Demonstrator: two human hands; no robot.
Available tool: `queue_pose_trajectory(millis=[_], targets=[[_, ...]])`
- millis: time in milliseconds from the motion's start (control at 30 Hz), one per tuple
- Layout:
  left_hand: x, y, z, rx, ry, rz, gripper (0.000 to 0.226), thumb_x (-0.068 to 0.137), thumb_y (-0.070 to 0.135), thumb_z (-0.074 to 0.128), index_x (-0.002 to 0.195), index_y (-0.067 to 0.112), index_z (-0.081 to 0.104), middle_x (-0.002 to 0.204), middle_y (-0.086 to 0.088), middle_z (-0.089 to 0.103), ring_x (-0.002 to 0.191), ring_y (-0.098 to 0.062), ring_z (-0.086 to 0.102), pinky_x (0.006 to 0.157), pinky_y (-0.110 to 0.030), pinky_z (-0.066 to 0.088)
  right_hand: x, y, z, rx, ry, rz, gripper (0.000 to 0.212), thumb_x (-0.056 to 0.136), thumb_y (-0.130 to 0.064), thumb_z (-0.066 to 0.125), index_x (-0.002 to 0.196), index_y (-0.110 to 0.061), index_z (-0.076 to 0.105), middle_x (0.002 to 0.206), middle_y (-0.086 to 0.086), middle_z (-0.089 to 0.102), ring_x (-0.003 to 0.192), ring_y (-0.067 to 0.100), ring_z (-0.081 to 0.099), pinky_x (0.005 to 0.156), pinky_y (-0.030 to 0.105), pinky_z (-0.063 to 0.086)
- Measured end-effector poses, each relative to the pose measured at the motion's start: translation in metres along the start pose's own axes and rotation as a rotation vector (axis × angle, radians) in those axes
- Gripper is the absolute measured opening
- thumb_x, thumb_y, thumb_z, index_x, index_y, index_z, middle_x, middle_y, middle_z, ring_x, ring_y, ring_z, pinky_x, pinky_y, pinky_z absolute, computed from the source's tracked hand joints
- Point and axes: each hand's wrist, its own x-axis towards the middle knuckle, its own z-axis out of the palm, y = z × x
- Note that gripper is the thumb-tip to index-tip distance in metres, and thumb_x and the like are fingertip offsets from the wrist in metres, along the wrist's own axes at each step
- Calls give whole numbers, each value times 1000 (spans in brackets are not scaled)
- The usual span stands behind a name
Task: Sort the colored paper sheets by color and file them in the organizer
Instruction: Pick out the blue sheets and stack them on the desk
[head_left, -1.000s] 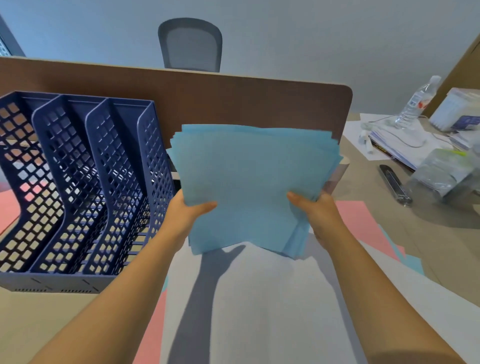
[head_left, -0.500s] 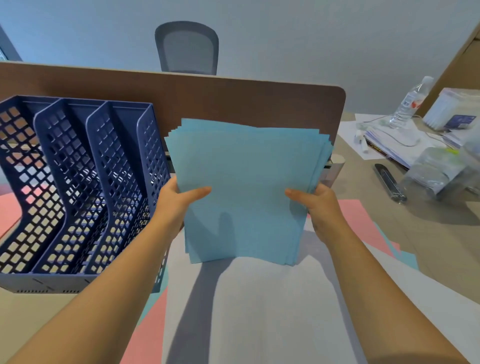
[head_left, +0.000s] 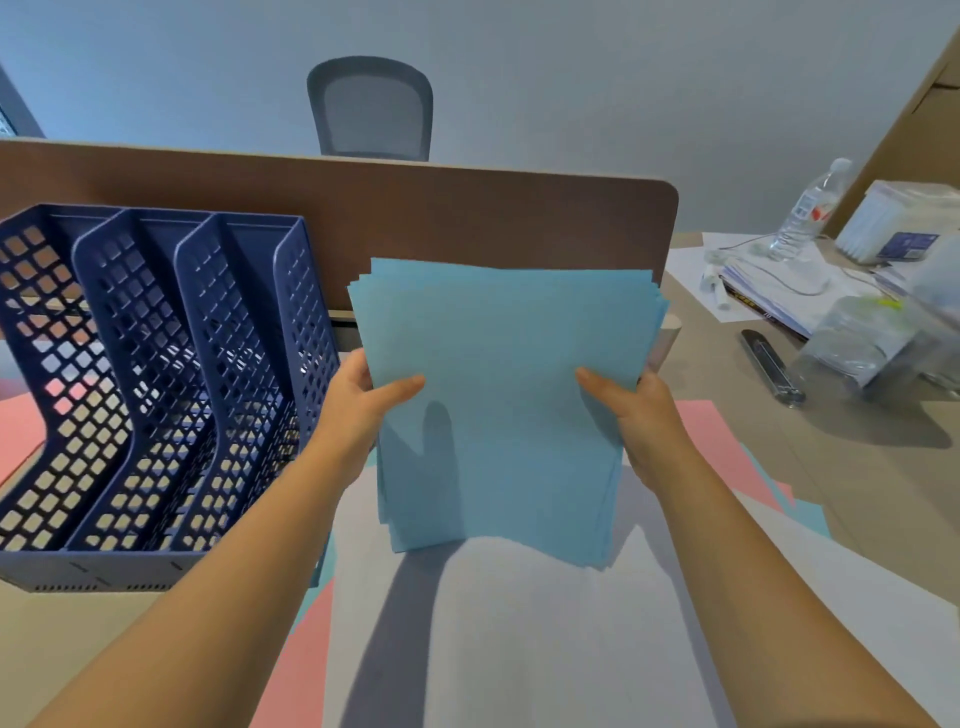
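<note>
Where the stack of blue sheets (head_left: 506, 395) stands upright, hides the fingers of both hands behind it, so only thumbs and backs of hands readable. Also covers the lower part of the brown partition (head_left: 467, 218) and the far edge of the white sheet (head_left: 519, 639) lying beneath. Pink sheets (head_left: 298, 670) mostly buried under the white one, showing only as strips at left and right; pale blue corners poking out at the right edge, count unclear. Clutter at far right blurred: a water bottle (head_left: 810, 208), a clear plastic box (head_left: 904, 221), loose papers, a dark pen-like object (head_left: 771, 366), details not legible. Left hand (head_left: 358, 405) gripping the stack's left edge, thumb laid flat across the front face, forearm reaching up from lower left. Right hand (head_left: 636, 410) gripping the right edge the same way, thumb on the front. Stack held between the two, just above the desk (head_left: 857, 467), bottom edge over the white sheet, top edges slightly fanned. Blue mesh organizer (head_left: 150, 395) just left of the left hand, three upright slots, nothing seen filed inside; pink visible through the mesh at far left, lying behind it. Grey chair back (head_left: 370, 106) beyond the partition.
</note>
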Motion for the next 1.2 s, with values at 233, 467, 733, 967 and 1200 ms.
queue_pose_trajectory(millis=[233, 467, 733, 967, 1200], targets=[[-16, -74, 1, -16, 15, -182, 31, 78, -12, 59, 93, 15, 63, 70, 18, 72, 71, -5, 68, 71, -23, 52, -17, 65, -14, -33, 61, 126, 23, 79, 8, 62, 85, -14, 61, 60, -17, 68, 53, -5, 64, 54, 10, 52], [-16, -52, 9, -81, -34, -91, 35, 70, -7, 66, 89, 21, 61, 72, 19, 72, 69, 1, 67, 71, -21, 53, -15, 40, -6, -5, 83, -3, 28, 77, 6, 65, 81, -21, 61, 69, -17, 69, 62, -1, 65, 62, 15, 53], [-11, -17, -4, -22, -51, -18, 33, 78, -8, 62, 89, 23, 61, 76, 17, 72, 70, 0, 69, 63, -19, 56, -17, 19, -9, 1, -1, -8, 26, 76, 6, 65, 84, -18, 63, 73, -13, 71, 65, 6, 67, 62, 17, 56], [-7, 4, 4, -43, -83, 33, 35, 63, 1, 71, 88, 23, 60, 72, 21, 72, 67, 3, 68, 65, -19, 55, -13, 4, -2, 4, 26, -15, 24, 78, 3, 65, 86, -20, 64, 71, -15, 72, 66, 3, 67, 68, 22, 55], [-3, 8, 2, -11, -82, 54, 34, 71, -5, 69, 88, 23, 59, 73, 17, 72, 66, 4, 67, 61, -14, 54, -13, -8, 2, -40, 53, -26, 26, 82, 4, 61, 87, -21, 59, 88, -4, 65, 76, 13, 62, 66, 25, 48]])
